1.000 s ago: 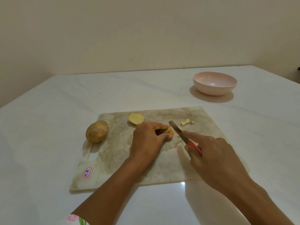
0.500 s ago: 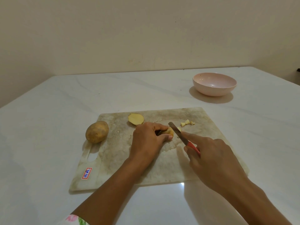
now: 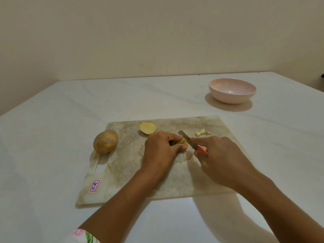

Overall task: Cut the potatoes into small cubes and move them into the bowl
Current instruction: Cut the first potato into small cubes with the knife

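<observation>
On the worn cutting board point(image 3: 133, 172) my left hand point(image 3: 160, 151) grips a potato piece point(image 3: 183, 142), fingers curled over it. My right hand point(image 3: 222, 160) holds a red-handled knife point(image 3: 190, 142), index finger along the blade's back, with the blade across the piece's right end. A potato half point(image 3: 147, 127) lies cut face up at the board's far edge. Several small cubes point(image 3: 203, 132) lie just beyond my right hand. A whole potato point(image 3: 105, 141) rests at the board's left edge. The pink bowl point(image 3: 232, 90) stands far right with nothing in it.
The board lies on a white marble-look table point(image 3: 52, 137) set against a beige wall. A red and blue sticker point(image 3: 94, 186) marks the board's near left corner, beside its handle slot point(image 3: 100, 166).
The knife blade has shifted slightly left onto the potato piece. My left hand keeps the same grip, and the view has tilted down a little.
</observation>
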